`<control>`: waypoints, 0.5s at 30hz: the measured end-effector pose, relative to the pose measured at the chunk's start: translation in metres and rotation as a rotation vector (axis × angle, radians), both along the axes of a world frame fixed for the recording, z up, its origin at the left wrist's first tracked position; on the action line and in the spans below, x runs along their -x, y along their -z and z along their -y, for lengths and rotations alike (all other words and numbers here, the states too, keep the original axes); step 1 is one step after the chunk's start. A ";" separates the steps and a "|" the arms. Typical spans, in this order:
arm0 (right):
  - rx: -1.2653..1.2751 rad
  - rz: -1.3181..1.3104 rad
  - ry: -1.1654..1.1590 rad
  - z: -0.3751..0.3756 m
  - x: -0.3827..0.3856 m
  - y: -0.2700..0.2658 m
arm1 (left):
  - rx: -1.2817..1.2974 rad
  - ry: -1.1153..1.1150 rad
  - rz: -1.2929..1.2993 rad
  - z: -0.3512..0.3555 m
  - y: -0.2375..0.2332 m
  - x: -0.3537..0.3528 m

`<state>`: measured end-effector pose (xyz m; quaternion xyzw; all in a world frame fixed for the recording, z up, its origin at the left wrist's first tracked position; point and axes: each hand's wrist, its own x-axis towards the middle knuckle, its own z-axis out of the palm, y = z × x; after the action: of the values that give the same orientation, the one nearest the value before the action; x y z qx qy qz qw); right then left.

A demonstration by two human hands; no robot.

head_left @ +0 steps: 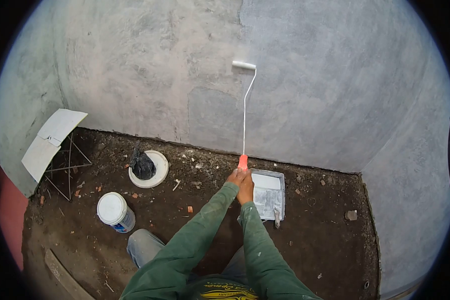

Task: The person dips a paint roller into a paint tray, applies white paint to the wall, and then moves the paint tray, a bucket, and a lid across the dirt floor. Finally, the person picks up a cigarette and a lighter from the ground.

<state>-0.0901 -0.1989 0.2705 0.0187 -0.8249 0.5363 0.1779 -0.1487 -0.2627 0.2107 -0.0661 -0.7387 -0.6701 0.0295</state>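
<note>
Both my hands are wrapped round the orange handle of a long paint roller (244,115). My left hand (235,176) and my right hand (245,189) sit close together on the grip, the right a little lower. The white roller head lies against the grey wall (305,90), near the border between a darker coated area and a paler one. Just right of my hands, on the ground, is a paint tray (283,192) with white paint in it. Part of the tray's left side is hidden behind my right hand and sleeve.
A white bucket (116,212) with a lid stands on the dirt ground (165,220) to the left. Behind it lies a round white lid (157,176) with a black plastic bag (143,166). A white-panelled folding stand (55,142) leans far left. A plank (65,277) lies lower left.
</note>
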 end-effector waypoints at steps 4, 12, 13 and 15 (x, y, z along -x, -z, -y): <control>-0.045 0.003 0.025 -0.001 -0.010 0.035 | 0.071 -0.014 0.083 0.001 0.021 -0.022; -0.052 0.137 0.020 -0.002 -0.028 0.071 | -0.120 0.009 0.169 -0.006 0.116 -0.019; -0.053 0.149 0.029 -0.002 -0.031 0.072 | -0.096 0.060 0.185 -0.006 0.114 -0.023; -0.014 0.136 0.019 -0.002 -0.038 0.072 | -0.087 0.037 0.198 -0.005 0.099 -0.039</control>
<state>-0.0523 -0.1973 0.1983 -0.0241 -0.8390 0.5286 0.1264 -0.1093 -0.2580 0.1114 -0.0118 -0.7070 -0.7051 -0.0529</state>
